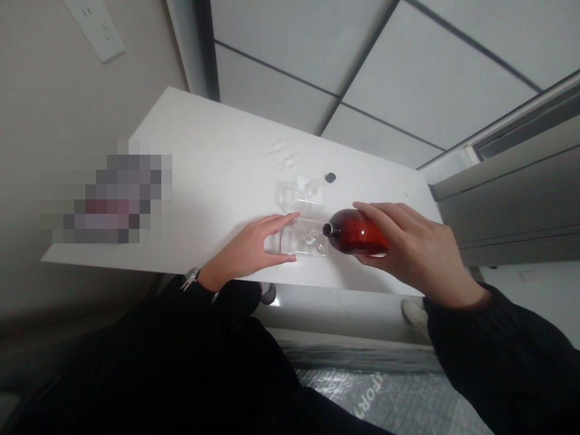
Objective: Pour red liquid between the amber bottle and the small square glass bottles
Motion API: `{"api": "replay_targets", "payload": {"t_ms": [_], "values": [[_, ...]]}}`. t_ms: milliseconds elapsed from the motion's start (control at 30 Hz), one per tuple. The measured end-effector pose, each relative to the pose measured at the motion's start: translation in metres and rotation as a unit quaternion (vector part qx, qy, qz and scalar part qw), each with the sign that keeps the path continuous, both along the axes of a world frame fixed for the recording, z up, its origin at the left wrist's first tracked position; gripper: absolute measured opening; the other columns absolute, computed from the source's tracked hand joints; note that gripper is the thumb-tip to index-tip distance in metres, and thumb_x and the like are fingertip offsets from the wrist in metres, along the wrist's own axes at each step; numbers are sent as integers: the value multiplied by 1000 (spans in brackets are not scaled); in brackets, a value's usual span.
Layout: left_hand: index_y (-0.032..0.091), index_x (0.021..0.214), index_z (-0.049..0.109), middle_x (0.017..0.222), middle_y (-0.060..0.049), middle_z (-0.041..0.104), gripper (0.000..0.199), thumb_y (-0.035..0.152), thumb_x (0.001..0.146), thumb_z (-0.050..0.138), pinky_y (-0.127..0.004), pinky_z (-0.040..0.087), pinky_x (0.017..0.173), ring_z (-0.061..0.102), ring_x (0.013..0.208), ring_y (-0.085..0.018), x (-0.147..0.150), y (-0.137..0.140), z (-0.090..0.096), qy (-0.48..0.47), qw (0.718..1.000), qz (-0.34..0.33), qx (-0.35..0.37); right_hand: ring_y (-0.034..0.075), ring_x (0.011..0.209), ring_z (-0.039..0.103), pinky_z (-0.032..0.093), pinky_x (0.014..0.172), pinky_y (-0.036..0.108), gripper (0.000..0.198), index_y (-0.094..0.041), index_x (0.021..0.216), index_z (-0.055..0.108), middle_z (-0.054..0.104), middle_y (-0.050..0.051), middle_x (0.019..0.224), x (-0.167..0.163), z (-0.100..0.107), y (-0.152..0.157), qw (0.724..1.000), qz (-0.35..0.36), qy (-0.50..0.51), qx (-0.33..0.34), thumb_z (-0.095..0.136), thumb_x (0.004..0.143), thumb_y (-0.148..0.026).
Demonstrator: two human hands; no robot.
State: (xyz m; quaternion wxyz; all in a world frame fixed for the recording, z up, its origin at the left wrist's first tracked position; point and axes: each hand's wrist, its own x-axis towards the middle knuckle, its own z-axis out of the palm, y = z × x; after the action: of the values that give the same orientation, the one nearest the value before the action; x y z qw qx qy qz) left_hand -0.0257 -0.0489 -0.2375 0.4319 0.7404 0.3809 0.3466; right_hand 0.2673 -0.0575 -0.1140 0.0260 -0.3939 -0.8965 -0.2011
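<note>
My right hand is wrapped round a red-brown bottle, tipped on its side. The bottle has no cap on, and its dark mouth points left, at the right end of a clear plastic box. Whether any liquid comes out cannot be seen. My left hand spans that box at its left end, fingers along the far side and thumb along the near side. Small clear round shapes show inside the box. Just behind it stands a second clear box, and a black cap lies beyond the bottle.
Small clear plastic pieces lie farther back on the white table. A blurred-out object sits at the table's left end. Panelled cabinet doors rise behind, and a wall socket is at upper left.
</note>
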Motion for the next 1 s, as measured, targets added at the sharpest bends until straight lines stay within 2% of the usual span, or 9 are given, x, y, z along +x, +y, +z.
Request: {"api": "replay_targets", "payload": {"t_ms": [333,1000], "values": [[27,159,53,158,-9,61,82,46,86,85,-48,52,120,61,142,-30,0,2,-1,0,1000,-2,3,30,101,74,53,63,37,61,-12,142,57,77,16,123,1,1,0,1000,3,-2,3,79,88,-31],[32,158,54,160,-7,60,80,46,86,85,-50,51,122,61,142,-31,0,0,2,1,1000,1,-7,32,105,72,53,67,37,58,-16,146,54,76,17,127,0,2,-2,1000,-18,2,-14,72,92,-30]]}}
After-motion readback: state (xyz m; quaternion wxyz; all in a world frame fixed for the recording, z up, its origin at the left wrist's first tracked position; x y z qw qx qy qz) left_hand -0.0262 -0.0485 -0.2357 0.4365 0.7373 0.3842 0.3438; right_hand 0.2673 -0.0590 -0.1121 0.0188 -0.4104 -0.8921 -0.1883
